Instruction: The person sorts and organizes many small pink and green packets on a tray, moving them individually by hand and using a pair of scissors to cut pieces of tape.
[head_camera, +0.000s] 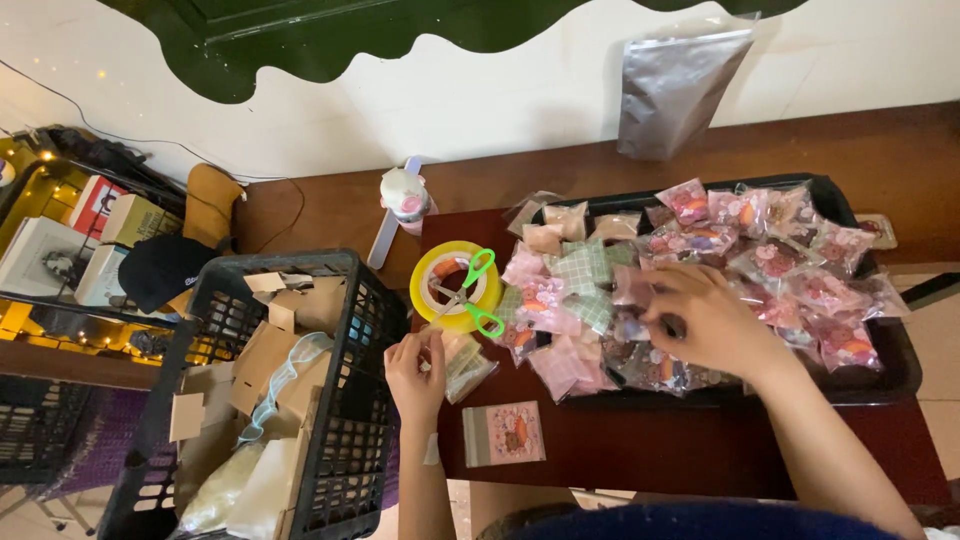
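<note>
My right hand — fingers curled, picking among pink packets heaped in the black tray; left hand pinches a clear bag — scissors parked on the tape roll, within reach.

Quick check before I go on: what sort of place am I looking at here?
Probably a home craft or small packing corner, not a factory: a black tray heaped with small sealed treat packets, a yellow tape roll with green scissors, and a black crate of cardboard scraps.
</note>
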